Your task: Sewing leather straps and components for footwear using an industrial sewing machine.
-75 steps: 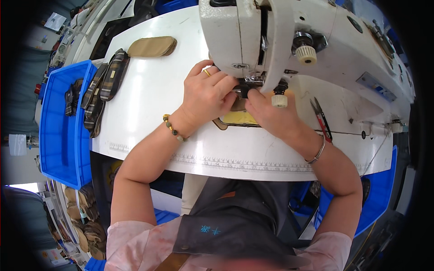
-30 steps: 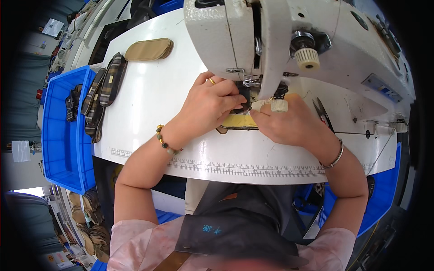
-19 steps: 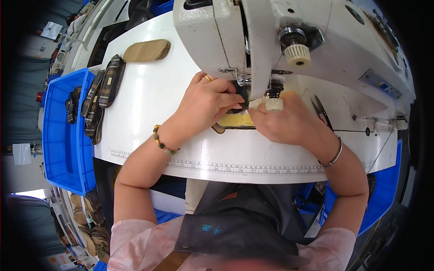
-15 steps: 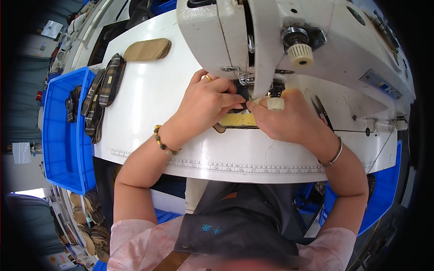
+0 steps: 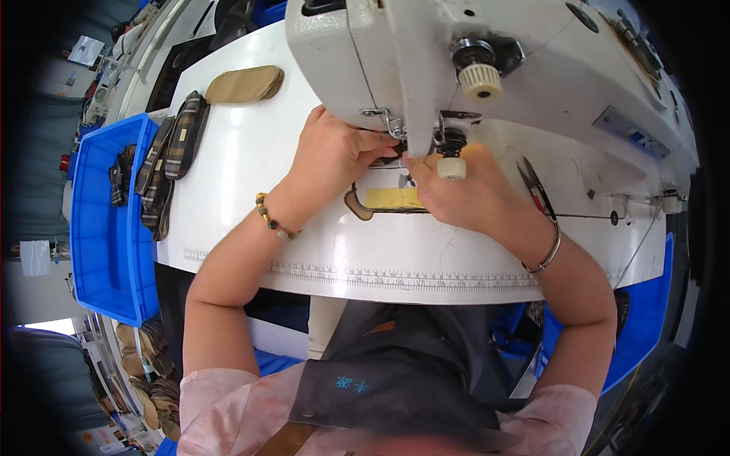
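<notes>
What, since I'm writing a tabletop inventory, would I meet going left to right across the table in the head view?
Plaid fabric pieces, tan oval pieces, left hand, right hand, red-handled snips.

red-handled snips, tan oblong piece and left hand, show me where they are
Red-handled snips point(image 5: 539, 199): head view, on the red grip
Tan oblong piece point(image 5: 243, 85): head view, middle of its top
Left hand point(image 5: 325, 155): head view, back of the hand

Bench point(image 5: 243, 190): smooth, glossy white. Sewing machine point(image 5: 525, 99): painted metal body, semi-gloss white. Adjustment knob point(image 5: 480, 81): ribbed plastic, cream. Snips point(image 5: 544, 199): metal blades. Bin point(image 5: 106, 243): smooth plastic, slightly glossy blue. Plaid pieces point(image 5: 186, 137): woven cloth, matt. Tan pieces point(image 5: 243, 85): cloth-like, low sheen. Apron point(image 5: 411, 357): matt dark cloth. Bangle point(image 5: 551, 251): polished metal.
</notes>
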`<state>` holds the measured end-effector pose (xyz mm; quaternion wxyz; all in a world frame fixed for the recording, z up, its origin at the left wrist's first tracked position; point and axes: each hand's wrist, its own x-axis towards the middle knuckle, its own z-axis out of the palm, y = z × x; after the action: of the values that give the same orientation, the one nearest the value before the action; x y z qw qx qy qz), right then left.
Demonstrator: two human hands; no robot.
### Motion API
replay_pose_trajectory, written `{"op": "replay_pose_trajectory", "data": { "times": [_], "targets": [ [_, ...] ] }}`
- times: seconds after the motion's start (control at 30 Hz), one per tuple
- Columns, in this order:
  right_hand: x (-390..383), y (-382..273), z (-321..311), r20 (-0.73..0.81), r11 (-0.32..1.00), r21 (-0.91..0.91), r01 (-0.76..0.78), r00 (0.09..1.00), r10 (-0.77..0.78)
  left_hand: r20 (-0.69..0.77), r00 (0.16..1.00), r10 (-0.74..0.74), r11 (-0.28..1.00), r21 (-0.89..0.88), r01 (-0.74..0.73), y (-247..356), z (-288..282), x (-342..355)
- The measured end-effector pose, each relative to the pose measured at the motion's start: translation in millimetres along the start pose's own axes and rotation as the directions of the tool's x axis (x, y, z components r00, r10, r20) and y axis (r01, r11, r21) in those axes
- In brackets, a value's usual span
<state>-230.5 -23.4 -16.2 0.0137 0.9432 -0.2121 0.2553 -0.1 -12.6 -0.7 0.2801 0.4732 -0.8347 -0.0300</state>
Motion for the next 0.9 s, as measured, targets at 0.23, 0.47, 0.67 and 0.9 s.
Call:
{"op": "replay_pose_trajectory", "data": {
  "times": [0.23, 0.47, 0.67, 0.9],
  "targets": [
    [-0.7, -1.5, 0.5, 0.030, 1.000, -0.021, -0.018, 0.999, 0.019, 0.040, 0.993, -0.115, 0.992, -0.056, 0.117, -3.6, -0.4, 1.6],
    [-1.5, -1.6, 0.1, 0.026, 0.999, -0.034, -0.015, 1.000, 0.016, 0.037, 0.992, -0.124, 0.987, -0.100, 0.127, -5.6, 0.4, 2.3],
    [-2.6, -0.2, 1.0, 0.054, 0.995, -0.085, -0.042, 0.997, 0.047, 0.046, 0.993, -0.108, 0.993, -0.040, 0.110, -5.3, 1.8, 1.7],
    [-4.5, -0.8, 4.0, 0.104, 0.997, -0.068, -0.044, 0.993, 0.051, 0.055, 0.989, -0.140, 0.990, -0.016, 0.141, -0.2, -0.4, 2.8]
  ]
}}
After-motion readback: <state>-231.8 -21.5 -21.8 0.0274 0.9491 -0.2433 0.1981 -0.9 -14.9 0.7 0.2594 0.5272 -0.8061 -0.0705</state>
